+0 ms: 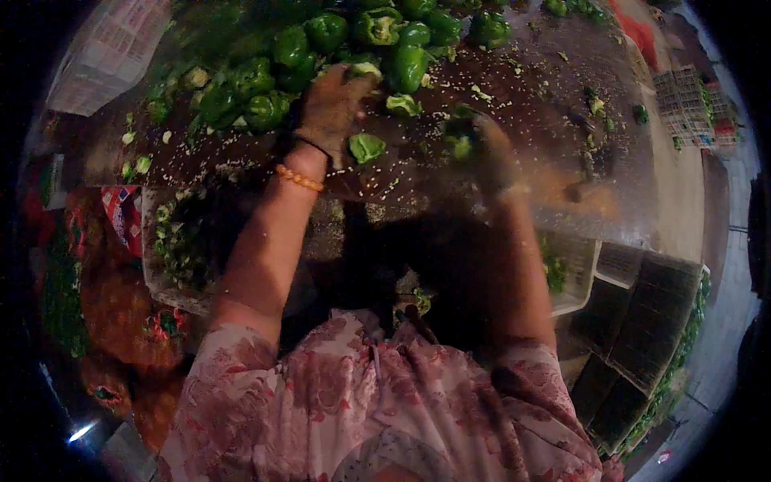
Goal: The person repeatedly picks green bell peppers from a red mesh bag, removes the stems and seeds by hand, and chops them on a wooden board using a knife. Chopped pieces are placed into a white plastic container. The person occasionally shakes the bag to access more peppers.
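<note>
A heap of green bell peppers [325, 31] lies along the far side of a dark work table [542, 78] strewn with pale seeds. At the near edge of the heap, my left hand [337, 99] has its fingers on a pale green pepper piece [363, 70]; whether they grip it is unclear. My right hand [497, 147], blurred, is by a green pepper piece [461, 144]; its fingers are too blurred to read. Between the hands lie a cut pepper piece [366, 147] and a pepper top [403, 105].
Below the table edge, a crate [147, 259] of green scraps stands at left and a pale crate [593, 271] at right. Stacked dark crates [650, 313] are beyond it. Orange-red sacks [120, 301] lie at far left. A white crate [114, 54] is at upper left.
</note>
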The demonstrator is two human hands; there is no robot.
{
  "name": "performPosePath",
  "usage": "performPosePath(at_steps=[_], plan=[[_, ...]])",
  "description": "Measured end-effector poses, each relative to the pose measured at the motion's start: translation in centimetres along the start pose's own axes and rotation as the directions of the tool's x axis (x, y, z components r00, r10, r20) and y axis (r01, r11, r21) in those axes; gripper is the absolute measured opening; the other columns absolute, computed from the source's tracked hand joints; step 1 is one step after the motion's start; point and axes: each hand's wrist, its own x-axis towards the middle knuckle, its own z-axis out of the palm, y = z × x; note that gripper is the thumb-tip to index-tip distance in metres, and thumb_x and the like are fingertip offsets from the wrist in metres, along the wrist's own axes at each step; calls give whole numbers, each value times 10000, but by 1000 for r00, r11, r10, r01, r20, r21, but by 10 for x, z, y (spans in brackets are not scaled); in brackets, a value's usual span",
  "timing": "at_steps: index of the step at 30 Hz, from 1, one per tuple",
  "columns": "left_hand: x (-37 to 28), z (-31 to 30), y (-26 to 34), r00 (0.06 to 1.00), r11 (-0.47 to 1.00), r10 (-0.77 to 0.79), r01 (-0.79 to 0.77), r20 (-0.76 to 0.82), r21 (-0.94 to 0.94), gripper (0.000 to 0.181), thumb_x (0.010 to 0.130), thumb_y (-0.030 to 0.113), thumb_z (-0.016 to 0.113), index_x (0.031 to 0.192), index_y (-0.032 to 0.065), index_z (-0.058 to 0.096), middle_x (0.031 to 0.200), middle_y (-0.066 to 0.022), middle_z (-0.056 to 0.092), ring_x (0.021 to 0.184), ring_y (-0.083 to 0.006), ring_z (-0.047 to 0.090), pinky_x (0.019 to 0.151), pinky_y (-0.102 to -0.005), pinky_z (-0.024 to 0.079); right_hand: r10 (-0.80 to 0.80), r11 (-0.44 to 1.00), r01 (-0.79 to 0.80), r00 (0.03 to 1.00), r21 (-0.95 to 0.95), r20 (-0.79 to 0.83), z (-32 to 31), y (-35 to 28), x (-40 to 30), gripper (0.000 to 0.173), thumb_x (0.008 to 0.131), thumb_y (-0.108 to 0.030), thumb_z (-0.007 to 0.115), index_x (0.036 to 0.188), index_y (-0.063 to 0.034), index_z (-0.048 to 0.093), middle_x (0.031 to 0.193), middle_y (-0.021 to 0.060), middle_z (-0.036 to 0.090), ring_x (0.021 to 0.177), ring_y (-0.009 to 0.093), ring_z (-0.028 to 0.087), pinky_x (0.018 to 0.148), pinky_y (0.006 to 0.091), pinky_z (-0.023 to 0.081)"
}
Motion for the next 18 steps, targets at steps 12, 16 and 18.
performPosePath(at_steps=[12,16,18], plan=[[-34,-34,-60,960,528,216,-269,179,805,401,809,196,553,1191,77,549,1194,-175,568,1036,-365,573,883,-440,475,-67,-93,-156,986,-983,-150,-180,-59,-125,553,805,-280,656,1294,-62,519,1231,161,585,1086,244,574,922,365,444],[-33,-19,-39,979,627,10,-165,203,761,401,811,207,573,1195,95,549,1195,-155,568,1056,-354,560,906,-425,464,-270,199,115,961,-973,58,-52,-35,-62,587,775,-252,694,1312,-101,508,1269,211,543,1144,295,548,956,361,427],[-43,-27,-17,979,641,102,-200,177,741,386,813,202,571,1186,103,555,1176,-146,576,1068,-341,551,915,-427,457,-391,145,429,853,-892,346,1,1,-33,595,771,-415,664,1289,-162,518,1268,192,532,1124,362,532,955,417,436]])
